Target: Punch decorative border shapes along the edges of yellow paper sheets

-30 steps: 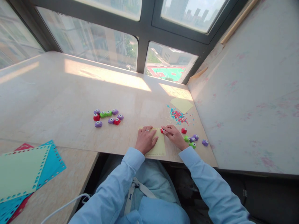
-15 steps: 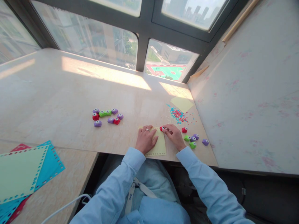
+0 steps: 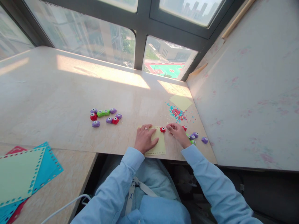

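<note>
On the sunlit windowsill (image 3: 130,102), your left hand (image 3: 144,139) spreads over the yellow paper (image 3: 160,144). The red craft punch (image 3: 163,129) sits just left of your right hand (image 3: 177,133), whose bent fingers may pinch something; I can't tell. Light left-hand pressure could skew the sheet.

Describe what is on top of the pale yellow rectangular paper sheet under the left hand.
The bare left hand rests on the sheet; a small red plastic punch sits at the sheet's far-right corner. Whatever the hand and punch cover cannot be seen.
</note>
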`<state>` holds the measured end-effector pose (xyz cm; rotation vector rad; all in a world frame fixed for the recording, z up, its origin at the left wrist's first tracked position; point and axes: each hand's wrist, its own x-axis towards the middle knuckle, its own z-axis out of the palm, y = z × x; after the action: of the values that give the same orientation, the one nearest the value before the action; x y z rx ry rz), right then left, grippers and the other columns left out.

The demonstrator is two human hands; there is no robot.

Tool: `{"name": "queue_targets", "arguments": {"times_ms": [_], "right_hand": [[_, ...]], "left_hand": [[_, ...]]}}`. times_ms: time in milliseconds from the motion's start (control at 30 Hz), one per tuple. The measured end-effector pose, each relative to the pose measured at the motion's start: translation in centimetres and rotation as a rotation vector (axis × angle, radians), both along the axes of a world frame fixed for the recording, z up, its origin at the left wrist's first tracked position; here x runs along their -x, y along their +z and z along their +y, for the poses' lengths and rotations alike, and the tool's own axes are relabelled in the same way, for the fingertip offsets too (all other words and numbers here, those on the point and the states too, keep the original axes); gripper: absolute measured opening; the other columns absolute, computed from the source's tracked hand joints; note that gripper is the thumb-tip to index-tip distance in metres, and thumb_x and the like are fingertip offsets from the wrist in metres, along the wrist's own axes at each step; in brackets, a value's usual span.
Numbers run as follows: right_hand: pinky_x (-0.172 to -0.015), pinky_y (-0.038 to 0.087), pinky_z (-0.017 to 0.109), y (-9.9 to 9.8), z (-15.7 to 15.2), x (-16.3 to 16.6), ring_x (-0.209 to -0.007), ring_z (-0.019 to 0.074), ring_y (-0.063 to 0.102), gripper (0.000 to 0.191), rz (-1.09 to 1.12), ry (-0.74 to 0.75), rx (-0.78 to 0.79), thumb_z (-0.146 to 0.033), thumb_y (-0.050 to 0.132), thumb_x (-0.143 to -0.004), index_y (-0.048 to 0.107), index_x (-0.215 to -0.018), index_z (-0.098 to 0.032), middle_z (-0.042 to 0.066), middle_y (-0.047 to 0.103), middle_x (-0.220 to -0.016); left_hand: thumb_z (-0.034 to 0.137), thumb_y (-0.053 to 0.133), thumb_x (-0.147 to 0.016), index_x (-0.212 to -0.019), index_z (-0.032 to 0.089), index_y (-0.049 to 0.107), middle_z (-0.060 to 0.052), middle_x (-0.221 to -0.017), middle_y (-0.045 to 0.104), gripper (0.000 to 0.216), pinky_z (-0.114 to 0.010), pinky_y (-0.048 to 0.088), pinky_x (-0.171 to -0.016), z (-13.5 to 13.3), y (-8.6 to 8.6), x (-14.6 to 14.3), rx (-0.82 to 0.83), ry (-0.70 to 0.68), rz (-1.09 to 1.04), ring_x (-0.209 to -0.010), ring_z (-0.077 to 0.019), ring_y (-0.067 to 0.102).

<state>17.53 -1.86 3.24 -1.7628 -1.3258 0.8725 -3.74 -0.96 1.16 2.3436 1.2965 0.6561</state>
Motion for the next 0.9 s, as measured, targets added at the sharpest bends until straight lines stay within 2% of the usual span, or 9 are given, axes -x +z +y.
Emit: {"name": "queue_targets", "arguments": {"times_ms": [100, 200, 367, 667, 900], "right_hand": [[-0.049, 0.041, 0.024, 0.8, 1.0, -0.1, -0.056, 0.0130, 0.054, 0.050, 0.018, 0.094, 0.129, -0.066, 0.069, -0.070, 0.061, -0.080, -0.017, 0.000, 0.062, -0.065], [-0.045, 0.035, 0.021, 1.5, 1.8, 0.1, -0.051, 0.0100, 0.049, 0.047, -0.017, 0.170, 0.224, -0.061, 0.073, -0.067, 0.059, -0.074, -0.017, -0.001, 0.059, -0.061], [-0.040, 0.030, 0.019, 2.3, 2.6, 0.6, -0.045, 0.0086, 0.046, 0.037, -0.076, 0.168, 0.329, -0.051, 0.075, -0.070, 0.058, -0.070, -0.018, -0.005, 0.054, -0.051], [-0.032, 0.029, 0.018, 3.5, 3.6, 1.2, -0.042, 0.0104, 0.054, 0.029, -0.197, 0.175, 0.486, -0.035, 0.077, -0.075, 0.055, -0.065, -0.019, -0.001, 0.060, -0.053], [-0.034, 0.030, 0.017, 3.7, 4.3, 2.0, -0.041, 0.0097, 0.056, 0.031, -0.300, 0.207, 0.630, -0.036, 0.073, -0.082, 0.057, -0.064, -0.016, 0.001, 0.062, -0.055]], "left_hand": [[0.041, 0.069, -0.080, -0.114, 0.025, 0.066, -0.011, -0.132, 0.057, 0.037, -0.050, 0.037, -0.100, 0.0, 0.0, 0.1, 0.009, -0.006, -0.006, -0.123, -0.0310, 0.046], [0.041, 0.070, -0.080, -0.112, 0.026, 0.067, -0.011, -0.132, 0.057, 0.036, -0.050, 0.038, -0.100, 0.1, 0.0, 0.2, 0.003, -0.007, -0.006, -0.123, -0.0305, 0.046], [0.041, 0.071, -0.079, -0.113, 0.026, 0.067, -0.011, -0.131, 0.058, 0.037, -0.049, 0.038, -0.100, 0.1, -0.2, 0.2, -0.003, -0.011, -0.013, -0.123, -0.0305, 0.047], [0.041, 0.071, -0.079, -0.112, 0.026, 0.067, -0.010, -0.132, 0.058, 0.036, -0.049, 0.037, -0.100, 0.1, -0.1, 0.2, 0.006, -0.017, -0.017, -0.123, -0.0301, 0.046], [0.041, 0.071, -0.079, -0.111, 0.025, 0.068, -0.011, -0.131, 0.058, 0.036, -0.049, 0.038, -0.098, 0.1, -0.1, 0.3, 0.010, -0.023, -0.035, -0.122, -0.0306, 0.047]]}}
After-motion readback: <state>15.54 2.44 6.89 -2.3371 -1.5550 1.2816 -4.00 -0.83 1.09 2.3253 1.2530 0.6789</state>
